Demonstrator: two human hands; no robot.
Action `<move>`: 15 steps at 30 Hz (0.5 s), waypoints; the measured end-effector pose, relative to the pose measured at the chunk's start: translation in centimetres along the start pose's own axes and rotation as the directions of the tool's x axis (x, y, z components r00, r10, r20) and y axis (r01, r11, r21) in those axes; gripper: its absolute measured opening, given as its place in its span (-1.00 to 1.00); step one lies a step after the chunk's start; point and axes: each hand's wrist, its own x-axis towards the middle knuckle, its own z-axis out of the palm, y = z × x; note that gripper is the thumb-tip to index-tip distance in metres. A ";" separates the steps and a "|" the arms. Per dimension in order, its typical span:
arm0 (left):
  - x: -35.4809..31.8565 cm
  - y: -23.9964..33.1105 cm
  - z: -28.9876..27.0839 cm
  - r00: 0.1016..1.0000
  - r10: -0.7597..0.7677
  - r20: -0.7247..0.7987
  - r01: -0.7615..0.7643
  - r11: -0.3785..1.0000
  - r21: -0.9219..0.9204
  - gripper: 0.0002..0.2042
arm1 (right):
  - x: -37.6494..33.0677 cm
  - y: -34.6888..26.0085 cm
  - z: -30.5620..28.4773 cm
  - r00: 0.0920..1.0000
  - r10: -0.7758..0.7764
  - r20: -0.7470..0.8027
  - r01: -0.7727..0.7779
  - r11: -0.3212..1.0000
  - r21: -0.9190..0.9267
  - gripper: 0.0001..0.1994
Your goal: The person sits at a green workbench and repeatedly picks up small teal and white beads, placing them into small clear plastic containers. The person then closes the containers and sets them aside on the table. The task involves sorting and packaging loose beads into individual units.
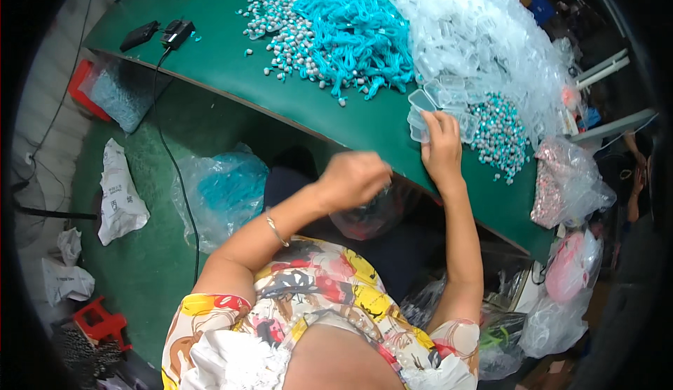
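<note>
My left hand (356, 180) is curled closed, just off the table's near edge and a little smeared by motion. Whatever its fingers hold, if anything, is hidden. Below it is a clear plastic bag (368, 216). With fingers bent over its near side, my right hand (443, 150) grips a small clear plastic box (420, 100), which has its lid open and rests on the table. Right of that box lies a pile of small teal and grey earplug-like pieces (501, 134). Farther left is a heap of teal cords (361, 36) with similar pieces (284, 39).
Many clear plastic boxes (470, 32) are heaped across the far right of the green table (231, 74). Black adapters (177, 34) sit at its left, one trailing a cable to the floor. A bag of pinkish pieces (554, 187) is at the right edge. A bag of teal cords (231, 183) stands on the floor.
</note>
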 end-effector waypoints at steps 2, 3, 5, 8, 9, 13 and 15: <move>0.9 -1.7 -3.0 0.981 -0.046 -0.187 0.078 0.983 0.165 -0.84 | 0.6 -0.7 -0.3 1.000 0.001 0.005 -0.001 0.994 0.112 -0.43; 1.2 -2.9 -4.1 0.951 -0.076 -0.300 0.145 0.966 0.216 -0.83 | 0.9 -1.1 -0.6 1.000 0.002 0.016 -0.005 0.985 0.170 -0.42; 2.2 -4.7 -5.4 0.920 -0.177 -0.348 0.285 0.914 0.287 -0.80 | 1.2 -1.3 -1.1 0.997 -0.029 0.069 0.014 0.978 0.208 -0.40; 2.7 -6.8 -5.6 0.931 -0.267 -0.250 0.350 0.847 0.399 -0.81 | 1.1 -1.2 -1.1 0.992 -0.027 0.124 -0.004 0.969 0.248 -0.37; 3.0 -7.1 -5.2 0.930 -0.263 -0.256 0.349 0.849 0.397 -0.84 | 1.0 -1.1 -1.2 0.990 -0.021 0.142 -0.016 0.967 0.255 -0.36; 2.9 -7.9 -4.3 0.929 -0.264 -0.261 0.346 0.871 0.349 -0.86 | 0.9 -0.1 -1.7 0.974 0.024 0.226 -0.097 0.942 0.321 -0.39; 2.9 -7.7 -4.1 0.929 -0.269 -0.252 0.341 0.889 0.307 -0.86 | 0.7 0.2 -1.2 0.988 0.058 0.143 -0.104 0.934 0.341 -0.50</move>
